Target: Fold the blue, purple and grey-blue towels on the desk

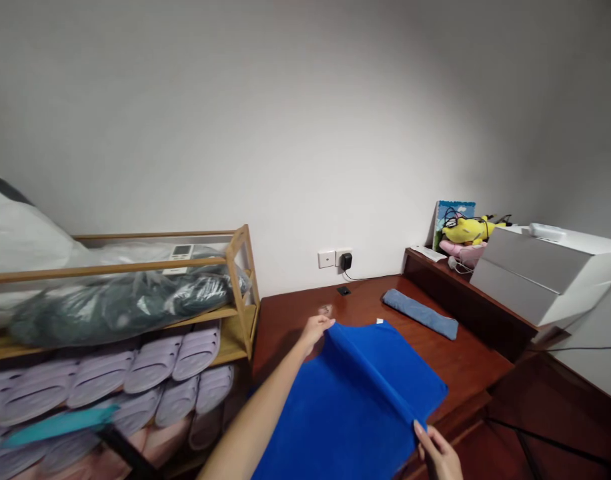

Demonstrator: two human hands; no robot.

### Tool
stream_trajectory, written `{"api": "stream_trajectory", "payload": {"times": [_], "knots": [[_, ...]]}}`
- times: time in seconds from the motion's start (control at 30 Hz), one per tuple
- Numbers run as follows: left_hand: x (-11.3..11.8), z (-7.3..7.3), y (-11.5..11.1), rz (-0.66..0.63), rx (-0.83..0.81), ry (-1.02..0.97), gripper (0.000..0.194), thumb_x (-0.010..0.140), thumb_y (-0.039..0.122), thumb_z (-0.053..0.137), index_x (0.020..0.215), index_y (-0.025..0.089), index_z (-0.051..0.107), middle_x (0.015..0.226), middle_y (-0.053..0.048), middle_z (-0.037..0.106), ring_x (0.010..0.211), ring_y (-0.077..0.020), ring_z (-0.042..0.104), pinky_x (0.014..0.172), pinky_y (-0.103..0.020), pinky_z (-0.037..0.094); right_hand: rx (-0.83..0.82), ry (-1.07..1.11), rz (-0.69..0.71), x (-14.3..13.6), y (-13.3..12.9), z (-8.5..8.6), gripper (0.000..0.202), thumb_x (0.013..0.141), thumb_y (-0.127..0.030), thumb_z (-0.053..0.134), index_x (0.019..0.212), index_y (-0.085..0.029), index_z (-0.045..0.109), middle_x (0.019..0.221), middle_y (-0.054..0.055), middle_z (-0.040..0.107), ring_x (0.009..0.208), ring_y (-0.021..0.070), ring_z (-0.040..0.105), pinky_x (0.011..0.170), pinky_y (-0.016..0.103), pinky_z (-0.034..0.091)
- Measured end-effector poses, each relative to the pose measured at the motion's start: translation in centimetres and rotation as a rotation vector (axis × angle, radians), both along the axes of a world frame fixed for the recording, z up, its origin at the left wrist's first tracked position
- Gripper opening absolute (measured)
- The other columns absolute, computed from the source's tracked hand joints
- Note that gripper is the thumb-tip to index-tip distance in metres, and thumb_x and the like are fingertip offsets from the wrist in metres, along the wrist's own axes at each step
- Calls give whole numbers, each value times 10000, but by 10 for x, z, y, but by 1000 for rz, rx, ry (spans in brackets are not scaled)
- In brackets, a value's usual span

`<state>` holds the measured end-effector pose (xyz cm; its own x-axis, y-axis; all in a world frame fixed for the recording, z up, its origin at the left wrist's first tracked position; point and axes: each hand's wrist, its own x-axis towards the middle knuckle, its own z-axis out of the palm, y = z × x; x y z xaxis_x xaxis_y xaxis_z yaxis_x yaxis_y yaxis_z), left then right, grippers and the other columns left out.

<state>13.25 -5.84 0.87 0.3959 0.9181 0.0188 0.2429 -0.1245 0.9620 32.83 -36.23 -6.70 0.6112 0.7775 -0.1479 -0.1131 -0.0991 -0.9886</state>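
Observation:
A bright blue garment [345,400] lies spread on the reddish-brown desk [285,320], with a small white label at its far edge. A raised fold runs across it between my two hands. My left hand [315,331] pinches the far end of this fold. At the near right end, my right hand [435,450] grips the fold between thumb and fingers. A rolled denim-blue cloth [420,313] rests on the desk beyond the garment, touched by neither hand.
To the left stands a wooden rack [240,280] with lilac slippers [153,363] and a plastic-wrapped dark bundle [125,307]. A raised ledge at right bears grey-and-white drawers [530,267] and a yellow plush toy [465,231]. A black plug [345,261] sits in the wall socket.

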Motion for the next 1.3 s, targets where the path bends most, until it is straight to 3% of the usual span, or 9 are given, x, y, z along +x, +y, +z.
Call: {"api": "stream_trajectory", "payload": {"times": [0.1,0.23,0.43,0.63,0.73,0.97,1.3], "knots": [[-32,24,-9,64,13,-103,483,626,623,675,711,152,611,640,5,620,623,-142,577,587,-248,419,90,-130,-108,11,19,26,470,594,-642,689,558,-189,567,544,-41,498,565,110,438,540,225,366],[-69,58,-27,160,68,-188,480,550,592,723,735,169,590,590,33,591,558,-122,539,546,-231,380,184,-208,-101,15,40,73,436,619,-591,697,714,-167,660,659,-11,589,617,130,472,560,237,385],[-119,113,-60,241,137,-216,401,548,519,756,647,169,585,520,56,543,467,-84,457,472,-208,302,342,-239,-44,9,75,145,424,602,-555,728,677,-150,627,528,-45,511,525,90,420,499,224,339],[-162,166,-91,165,116,-264,396,563,492,763,734,154,646,597,27,593,497,-77,488,497,-208,344,420,-236,58,6,97,195,575,608,-507,753,1037,-148,620,630,-18,638,617,123,545,604,252,421],[-178,185,-103,100,107,-263,441,522,413,807,850,149,675,685,-5,650,583,-105,557,553,-223,403,431,-274,138,5,100,212,524,621,-505,745,967,-118,675,714,33,678,692,150,591,666,284,455],[-192,204,-120,138,179,-237,452,517,423,812,840,133,685,709,-31,687,659,-146,611,607,-261,465,461,-316,235,1,91,238,560,542,-532,786,927,-136,693,787,67,699,771,214,643,667,324,515],[-190,213,-128,190,347,-112,429,543,522,773,733,145,698,656,-43,698,640,-178,631,600,-281,488,423,-446,193,7,76,255,523,539,-530,782,886,-148,696,797,78,717,768,224,661,696,321,541]]}}
